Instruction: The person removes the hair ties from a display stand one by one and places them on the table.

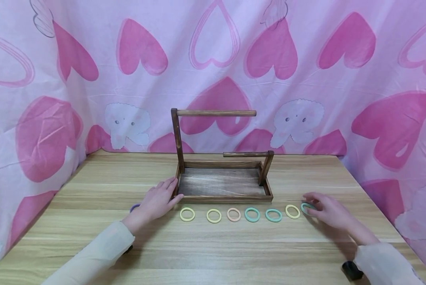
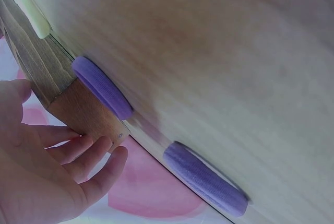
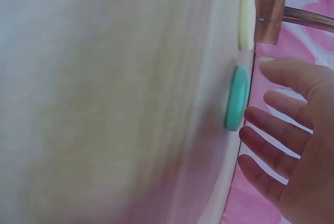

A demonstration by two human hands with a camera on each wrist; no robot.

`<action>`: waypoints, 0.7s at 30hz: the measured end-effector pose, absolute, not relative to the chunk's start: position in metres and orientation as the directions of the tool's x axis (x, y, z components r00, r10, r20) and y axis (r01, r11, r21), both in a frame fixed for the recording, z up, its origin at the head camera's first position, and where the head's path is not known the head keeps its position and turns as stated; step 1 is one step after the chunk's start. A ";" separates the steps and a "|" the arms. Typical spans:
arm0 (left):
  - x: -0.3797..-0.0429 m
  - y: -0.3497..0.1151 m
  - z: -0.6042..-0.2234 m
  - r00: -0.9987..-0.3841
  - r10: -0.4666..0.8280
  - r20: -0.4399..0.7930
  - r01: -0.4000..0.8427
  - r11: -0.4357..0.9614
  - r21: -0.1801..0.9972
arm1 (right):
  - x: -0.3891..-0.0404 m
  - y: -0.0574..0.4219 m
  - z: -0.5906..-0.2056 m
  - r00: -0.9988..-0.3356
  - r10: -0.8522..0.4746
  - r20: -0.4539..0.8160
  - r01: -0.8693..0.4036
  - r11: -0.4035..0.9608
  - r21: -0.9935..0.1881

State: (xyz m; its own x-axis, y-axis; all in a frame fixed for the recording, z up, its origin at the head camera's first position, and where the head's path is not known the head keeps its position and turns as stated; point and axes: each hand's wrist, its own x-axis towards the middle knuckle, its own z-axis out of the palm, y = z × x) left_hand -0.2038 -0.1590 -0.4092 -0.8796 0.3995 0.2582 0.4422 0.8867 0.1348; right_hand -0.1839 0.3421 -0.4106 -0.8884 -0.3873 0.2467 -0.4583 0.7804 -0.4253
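Observation:
A dark wooden rack [image 1: 221, 199] with a tray base and two side posts, each bearing a horizontal bar, stands on the table. My left hand [image 1: 158, 199] is at its front left corner, fingers relaxed, fingertips right at the tray's end. Under that arm, one purple ring [image 1: 134, 207] peeks out; the left wrist view shows two purple fabric hair ties [image 2: 102, 87], apart from the hand. On the right, my right hand [image 1: 328, 209] hovers over a green hair tie [image 1: 303, 208], fingers loosely bent around it in the head view. The right wrist view shows the fingers spread beside it.
In front of the rack lies a row of hair ties: yellow [image 1: 187, 220], another yellow [image 1: 214, 221], pink [image 1: 233, 220], green [image 1: 252, 220], a second green [image 1: 273, 220] and yellow [image 1: 292, 217]. A pink heart-patterned curtain [image 1: 213, 91] hangs behind and beside the wooden table [image 1: 213, 257].

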 end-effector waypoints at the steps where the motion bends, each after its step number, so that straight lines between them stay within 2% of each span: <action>1: -0.204 -0.159 -0.409 -0.878 0.400 0.263 0.444 0.886 0.136 | -0.185 0.342 -0.409 -0.896 -0.377 0.234 -0.443 0.779 -0.444; 14: -0.204 -0.165 -0.407 -0.896 0.392 0.207 0.432 0.879 0.203 | -0.206 0.339 -0.394 -0.904 -0.308 0.297 -0.422 0.758 -0.498; 21: -0.211 -0.179 -0.393 -0.875 0.394 0.280 0.461 0.854 0.240 | -0.221 0.340 -0.383 -0.912 -0.267 0.312 -0.399 0.760 -0.514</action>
State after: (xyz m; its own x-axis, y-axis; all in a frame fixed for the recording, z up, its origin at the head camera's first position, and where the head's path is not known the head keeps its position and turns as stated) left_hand -0.2111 -0.1790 -0.3931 -0.8755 0.3942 0.2795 0.4612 0.8542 0.2400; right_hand -0.2207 0.3400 -0.3835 -0.9117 -0.2671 0.3122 -0.3986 0.7596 -0.5140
